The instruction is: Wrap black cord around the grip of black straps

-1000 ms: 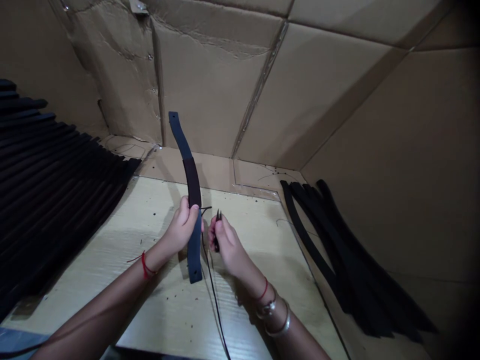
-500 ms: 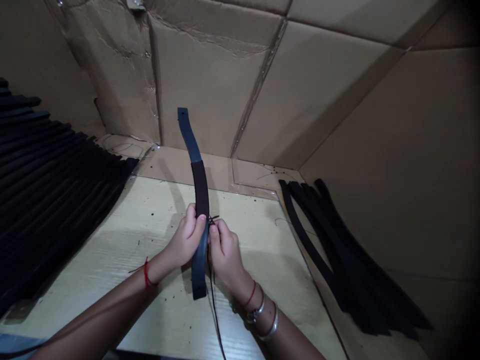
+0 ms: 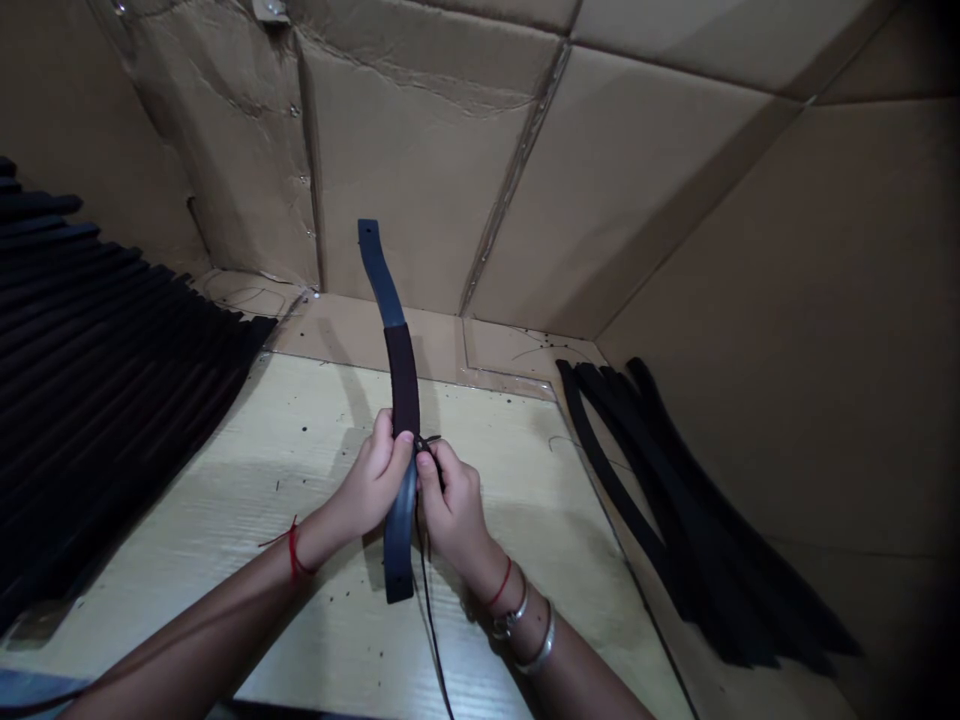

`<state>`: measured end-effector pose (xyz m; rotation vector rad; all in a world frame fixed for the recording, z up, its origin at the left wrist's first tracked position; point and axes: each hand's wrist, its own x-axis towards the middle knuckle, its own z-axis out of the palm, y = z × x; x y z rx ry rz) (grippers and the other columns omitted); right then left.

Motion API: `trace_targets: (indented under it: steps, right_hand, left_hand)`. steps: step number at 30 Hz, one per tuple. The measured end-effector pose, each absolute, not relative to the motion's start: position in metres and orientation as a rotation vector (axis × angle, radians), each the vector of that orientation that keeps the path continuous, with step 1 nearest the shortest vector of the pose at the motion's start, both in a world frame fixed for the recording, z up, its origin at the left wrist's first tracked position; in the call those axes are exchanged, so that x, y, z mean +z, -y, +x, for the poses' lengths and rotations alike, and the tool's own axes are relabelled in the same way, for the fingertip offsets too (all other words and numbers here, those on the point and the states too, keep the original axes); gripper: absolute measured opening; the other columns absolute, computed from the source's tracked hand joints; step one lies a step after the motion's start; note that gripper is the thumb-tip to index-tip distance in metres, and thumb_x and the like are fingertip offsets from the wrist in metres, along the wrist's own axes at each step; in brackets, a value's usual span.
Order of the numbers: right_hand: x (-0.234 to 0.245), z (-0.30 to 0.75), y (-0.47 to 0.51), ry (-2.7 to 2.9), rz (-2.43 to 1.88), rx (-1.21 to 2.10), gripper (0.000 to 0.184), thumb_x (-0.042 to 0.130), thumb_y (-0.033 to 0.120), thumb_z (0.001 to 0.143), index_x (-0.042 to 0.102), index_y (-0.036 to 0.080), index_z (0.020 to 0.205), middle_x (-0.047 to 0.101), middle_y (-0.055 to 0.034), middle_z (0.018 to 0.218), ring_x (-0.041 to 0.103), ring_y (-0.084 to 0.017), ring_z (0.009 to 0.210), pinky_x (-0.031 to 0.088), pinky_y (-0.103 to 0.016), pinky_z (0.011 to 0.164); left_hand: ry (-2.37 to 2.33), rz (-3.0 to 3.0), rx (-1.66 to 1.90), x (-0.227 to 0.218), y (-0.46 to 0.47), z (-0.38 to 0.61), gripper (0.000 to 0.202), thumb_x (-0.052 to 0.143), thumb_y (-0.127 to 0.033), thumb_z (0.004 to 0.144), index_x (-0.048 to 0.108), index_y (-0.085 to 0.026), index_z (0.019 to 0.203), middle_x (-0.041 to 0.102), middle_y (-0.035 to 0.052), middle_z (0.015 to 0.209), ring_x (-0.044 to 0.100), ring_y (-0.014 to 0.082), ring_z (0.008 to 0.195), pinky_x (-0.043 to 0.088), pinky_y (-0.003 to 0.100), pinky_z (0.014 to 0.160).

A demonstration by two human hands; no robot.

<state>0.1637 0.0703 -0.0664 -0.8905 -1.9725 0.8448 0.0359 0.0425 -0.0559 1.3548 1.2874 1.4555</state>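
Note:
My left hand (image 3: pixel 373 482) is closed round a long dark curved strap (image 3: pixel 396 380), held upright over the pale wooden table (image 3: pixel 225 520). The strap's upper end is blue with a small hole; its middle is wrapped in darker material. My right hand (image 3: pixel 452 505) is closed on small dark snips (image 3: pixel 427 443), whose tips are pressed against the strap's right edge just beside my left thumb. A thin black thread (image 3: pixel 429 610) hangs from that spot down toward the table's near edge.
A stack of dark straps (image 3: pixel 97 370) fills the left side. Several more black straps (image 3: pixel 675 510) lie at the right, past the table edge. Cardboard walls (image 3: pixel 450 180) close in the back and right. Small dark scraps dot the table.
My right hand has moved left with the snips, from a gap beside the strap to touching its edge. The strap has shifted slightly right and stands a little higher.

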Motion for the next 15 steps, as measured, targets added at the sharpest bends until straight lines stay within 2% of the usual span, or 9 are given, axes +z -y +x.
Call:
trace_targets:
  steps: [15]
  right_hand:
    - [-0.0645, 0.1614, -0.0677, 1.859, -0.861, 0.966, 0.032, 0.041, 0.033, 0.098, 0.041, 0.021, 0.069, 0.047, 0.0039, 0.057, 0.043, -0.012, 0.051, 0.032, -0.025, 0.052]
  left_hand:
    - [-1.215, 1.302, 1.414, -0.0535, -0.0395, 0.0370, 0.024, 0.039, -0.043, 0.098, 0.039, -0.019, 0.102, 0.053, -0.0042, 0.065, 0.054, 0.0109, 0.052, 0.043, 0.019, 0.046]
